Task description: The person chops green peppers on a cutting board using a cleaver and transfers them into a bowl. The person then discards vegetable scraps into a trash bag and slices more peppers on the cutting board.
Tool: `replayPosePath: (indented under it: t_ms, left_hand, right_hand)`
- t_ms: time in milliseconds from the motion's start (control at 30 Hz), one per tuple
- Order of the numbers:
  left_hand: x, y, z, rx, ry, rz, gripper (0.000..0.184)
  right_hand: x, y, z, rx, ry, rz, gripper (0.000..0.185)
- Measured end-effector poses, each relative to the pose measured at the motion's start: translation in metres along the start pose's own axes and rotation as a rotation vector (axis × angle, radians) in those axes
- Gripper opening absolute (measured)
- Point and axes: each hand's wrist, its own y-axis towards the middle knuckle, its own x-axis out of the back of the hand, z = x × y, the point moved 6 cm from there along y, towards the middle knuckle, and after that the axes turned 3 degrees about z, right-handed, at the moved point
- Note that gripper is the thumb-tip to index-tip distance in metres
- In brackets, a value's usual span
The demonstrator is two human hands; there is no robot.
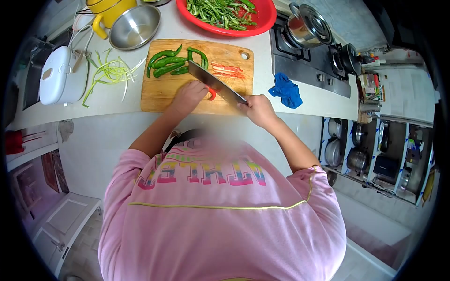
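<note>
A wooden cutting board (164,86) lies at the counter's front edge. My right hand (259,111) is wrapped round the handle of a wide-bladed knife (215,83), whose blade slants up and left across the board. Beside the blade, my left hand (191,96) is closed on a red pepper (212,93), its curved end showing at the fingertips. Whole green peppers (168,62) lie at the board's upper left. Thin red pepper strips (227,70) are spread to the right of the blade.
Behind the board are a red basin (234,33) of sliced green peppers and a steel bowl (135,28). Green-white stalks (112,72) and a white box (63,77) lie left. Right are a blue cloth (286,90) and a stove (304,70) with a steel pot (302,30).
</note>
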Motion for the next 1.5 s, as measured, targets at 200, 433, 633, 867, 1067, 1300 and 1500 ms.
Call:
replayPosePath:
  t_ms: [200, 433, 633, 867, 1067, 1300, 1500]
  left_hand:
    - [-0.005, -0.006, 0.0, 0.017, 0.039, -0.037, 0.014]
    - [-0.005, -0.003, 0.001, 0.028, 0.001, -0.012, 0.02]
    - [-0.007, -0.022, -0.003, 0.171, 0.009, 0.038, 0.023]
    - [-0.007, -0.019, -0.001, 0.223, -0.01, 0.063, 0.025]
    - [-0.007, -0.02, 0.001, 0.224, -0.018, 0.044, 0.024]
    - [-0.006, -0.018, 0.002, 0.213, -0.055, -0.013, 0.024]
    - [-0.006, -0.018, 0.001, 0.228, -0.034, 0.017, 0.022]
  right_hand:
    - [0.002, 0.003, 0.012, 0.113, -0.187, 0.029, 0.016]
    - [-0.035, 0.045, 0.025, 0.236, -0.33, 0.045, 0.012]
    - [-0.011, 0.028, 0.013, 0.182, -0.123, -0.114, 0.026]
    - [0.003, 0.022, 0.01, 0.121, -0.187, 0.11, 0.023]
    - [-0.012, 0.034, 0.013, 0.202, -0.254, 0.155, 0.02]
    - [-0.029, 0.049, 0.017, 0.231, -0.107, -0.068, 0.023]
    - [-0.004, 0.023, 0.016, 0.121, -0.035, -0.009, 0.025]
